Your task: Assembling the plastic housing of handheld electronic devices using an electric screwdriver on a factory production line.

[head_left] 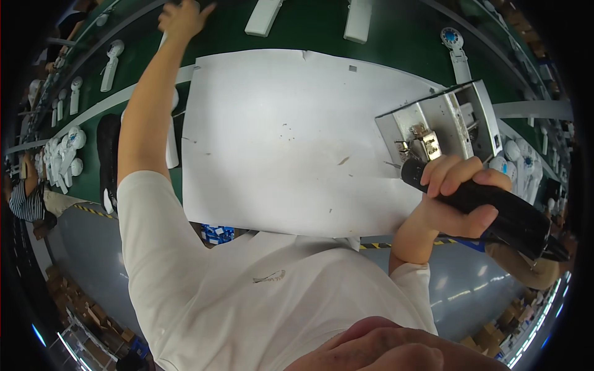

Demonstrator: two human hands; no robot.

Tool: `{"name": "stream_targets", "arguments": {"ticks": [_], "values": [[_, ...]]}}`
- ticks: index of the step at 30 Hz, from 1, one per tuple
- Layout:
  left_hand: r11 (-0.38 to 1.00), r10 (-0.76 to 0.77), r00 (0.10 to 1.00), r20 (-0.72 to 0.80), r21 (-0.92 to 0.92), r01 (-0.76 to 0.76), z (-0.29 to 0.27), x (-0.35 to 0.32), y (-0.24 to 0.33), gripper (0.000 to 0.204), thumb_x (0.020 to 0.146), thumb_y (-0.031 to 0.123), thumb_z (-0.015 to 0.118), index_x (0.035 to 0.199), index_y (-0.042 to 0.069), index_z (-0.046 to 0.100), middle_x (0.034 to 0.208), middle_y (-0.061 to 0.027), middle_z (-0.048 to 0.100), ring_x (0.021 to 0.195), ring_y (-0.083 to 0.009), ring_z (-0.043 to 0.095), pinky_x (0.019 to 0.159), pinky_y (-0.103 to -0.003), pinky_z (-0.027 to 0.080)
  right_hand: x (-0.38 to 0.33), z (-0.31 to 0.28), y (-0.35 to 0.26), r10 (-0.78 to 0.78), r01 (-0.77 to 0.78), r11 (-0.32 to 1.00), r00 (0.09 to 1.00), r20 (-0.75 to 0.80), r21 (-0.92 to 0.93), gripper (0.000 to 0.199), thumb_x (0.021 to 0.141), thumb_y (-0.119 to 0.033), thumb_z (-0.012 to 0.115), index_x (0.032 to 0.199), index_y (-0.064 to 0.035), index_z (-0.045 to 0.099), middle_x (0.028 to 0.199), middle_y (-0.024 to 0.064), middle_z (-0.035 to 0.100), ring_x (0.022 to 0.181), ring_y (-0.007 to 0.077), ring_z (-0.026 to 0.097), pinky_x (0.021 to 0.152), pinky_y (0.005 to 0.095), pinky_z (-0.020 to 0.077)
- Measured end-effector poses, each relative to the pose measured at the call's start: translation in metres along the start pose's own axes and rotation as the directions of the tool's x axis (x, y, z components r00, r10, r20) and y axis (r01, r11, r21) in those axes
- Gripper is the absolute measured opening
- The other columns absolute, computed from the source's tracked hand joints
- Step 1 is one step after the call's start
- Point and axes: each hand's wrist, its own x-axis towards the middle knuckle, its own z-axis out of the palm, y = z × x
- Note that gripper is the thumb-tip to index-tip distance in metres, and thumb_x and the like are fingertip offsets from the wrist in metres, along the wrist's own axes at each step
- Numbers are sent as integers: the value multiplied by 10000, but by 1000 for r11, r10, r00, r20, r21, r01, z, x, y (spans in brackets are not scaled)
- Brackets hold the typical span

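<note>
My left hand (182, 23) is stretched out to the far left over the green conveyor belt, its thumb and fingers apart. Just under it, the edge of a white piece shows, mostly hidden by the hand and wrist. On the right, my right hand (456, 193) is wrapped around a black electric screwdriver (504, 213), whose thin bit points left. Behind the bit stands an open metal box with a brassy mechanism (426, 142), seemingly a screw feeder. Between my arms lies a white work sheet (272, 154) with dark specks and scraps on it.
White long-handled pieces (265, 17) lie on the green belt (309, 34) beyond the sheet. One white piece with a blue round centre (453, 39) is at the far right. Piles of white units (62, 157) flank both sides. A black elongated object (107, 157) lies left of my arm.
</note>
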Motion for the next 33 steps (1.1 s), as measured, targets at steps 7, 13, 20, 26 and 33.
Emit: {"name": "stream_targets", "arguments": {"ticks": [7,13,20,26,33], "values": [[949,-221,975,9,-228,217,-21,-46,-138,617,928,520,492,1313,39,478,1268,-175,556,953,-230,621,780,-290,491,1,9,-4,37,-47,984,997,63,171,464,887,-519,583,1031,-104,432,619,62,512,443,153,476,421,271,428],[617,-166,965,201,-742,261,-23,-51,-155,666,926,581,458,1328,51,473,1292,-185,537,957,-239,606,793,-317,480,2,9,0,-7,-14,983,993,115,181,393,916,-453,493,1041,-84,446,627,61,488,434,140,443,411,273,407],[960,-230,963,-142,-197,200,25,-49,-132,688,930,626,398,1354,88,466,1283,-214,522,1011,-351,565,853,-441,444,2,15,-1,72,-89,975,993,90,204,405,910,-433,579,1036,-86,412,623,69,507,425,144,458,408,269,434],[805,378,916,139,-537,-251,-87,-22,63,574,860,461,585,1174,-16,528,1117,-260,525,984,-438,519,845,-514,444,2,14,2,113,-113,980,994,11,164,366,932,-387,555,1046,-75,401,630,87,499,415,147,447,389,270,429],[782,349,926,147,-590,-201,-63,-33,126,558,878,370,604,1235,-34,460,1038,-200,585,858,-338,628,757,-418,534,7,10,4,73,-66,971,997,-21,230,364,946,-433,457,1106,-106,483,686,59,478,454,147,438,404,287,397]]}}
